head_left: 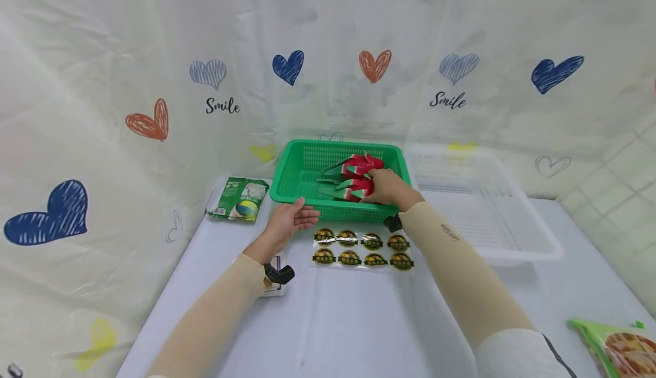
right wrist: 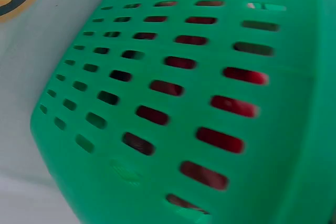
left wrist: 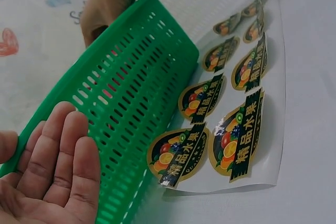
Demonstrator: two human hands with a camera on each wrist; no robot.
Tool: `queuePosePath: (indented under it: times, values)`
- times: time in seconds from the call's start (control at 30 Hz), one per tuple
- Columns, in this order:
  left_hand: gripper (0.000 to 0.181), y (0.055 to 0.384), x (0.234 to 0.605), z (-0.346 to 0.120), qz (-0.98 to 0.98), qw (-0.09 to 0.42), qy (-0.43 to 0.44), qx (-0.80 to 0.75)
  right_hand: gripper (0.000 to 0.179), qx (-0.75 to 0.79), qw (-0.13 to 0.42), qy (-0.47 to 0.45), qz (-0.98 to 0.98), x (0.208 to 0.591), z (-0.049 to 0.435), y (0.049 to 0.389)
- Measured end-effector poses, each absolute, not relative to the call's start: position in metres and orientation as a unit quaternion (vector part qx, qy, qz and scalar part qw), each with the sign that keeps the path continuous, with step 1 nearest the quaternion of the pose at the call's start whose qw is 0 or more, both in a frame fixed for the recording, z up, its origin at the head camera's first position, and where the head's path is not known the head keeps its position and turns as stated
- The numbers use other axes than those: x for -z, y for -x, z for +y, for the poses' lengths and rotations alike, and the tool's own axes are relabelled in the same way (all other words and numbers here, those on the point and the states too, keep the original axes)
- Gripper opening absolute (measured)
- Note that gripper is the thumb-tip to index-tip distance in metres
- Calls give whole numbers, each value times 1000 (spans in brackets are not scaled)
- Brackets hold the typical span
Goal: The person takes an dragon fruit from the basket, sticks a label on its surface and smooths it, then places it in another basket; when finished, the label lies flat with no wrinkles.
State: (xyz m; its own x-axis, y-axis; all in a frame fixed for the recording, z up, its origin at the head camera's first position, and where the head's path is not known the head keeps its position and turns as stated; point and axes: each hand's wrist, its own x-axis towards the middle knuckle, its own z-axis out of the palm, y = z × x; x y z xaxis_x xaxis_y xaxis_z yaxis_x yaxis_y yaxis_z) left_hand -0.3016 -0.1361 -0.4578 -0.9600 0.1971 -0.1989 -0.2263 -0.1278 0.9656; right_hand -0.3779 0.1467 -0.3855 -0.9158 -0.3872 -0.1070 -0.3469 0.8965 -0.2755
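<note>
A green plastic basket [head_left: 287, 164] with slotted walls holds red dragon fruits with green-tipped scales on its right side. My right hand [head_left: 386, 187] reaches over the front rim and grips the nearer dragon fruit [head_left: 353, 190]. Just behind it, another dragon fruit [head_left: 365, 163] lies against it. In the right wrist view, red shows through the slots of the basket wall [right wrist: 142, 56], which hides the fingers. At the basket's front left corner is my left hand [head_left: 292, 221], palm turned up and fingers loosely extended. In the left wrist view its fingers [left wrist: 58, 156] overlap the basket's outer wall.
A sheet of round fruit stickers [head_left: 361, 250] lies in front of the basket. To the right stands a white plastic basket [head_left: 492, 207]. A green packet [head_left: 238, 198] sits at the left, a food bag [head_left: 620, 346] at the near right. A card [head_left: 277, 287] lies beneath the left wrist.
</note>
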Motion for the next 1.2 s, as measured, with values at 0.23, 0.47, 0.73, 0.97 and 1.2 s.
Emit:
queuePosePath:
  times: [0.23, 0.47, 0.73, 0.97, 1.2]
  values:
    - [48, 303, 452, -133, 631, 139, 34, -763, 66, 144, 52, 179, 972, 384, 149, 378]
    - [41, 303, 451, -129, 594, 139, 69, -790, 55, 151, 36, 182, 971, 386, 151, 378]
    - [25, 301, 450, -128, 519, 148, 90, -837, 56, 161, 20, 179, 970, 384, 152, 377]
    - [25, 301, 450, -127, 526, 154, 95, -831, 61, 178, 15, 173, 969, 365, 162, 367]
    - [30, 302, 450, -130, 540, 144, 97, -824, 60, 170, -17, 177, 969, 338, 172, 354]
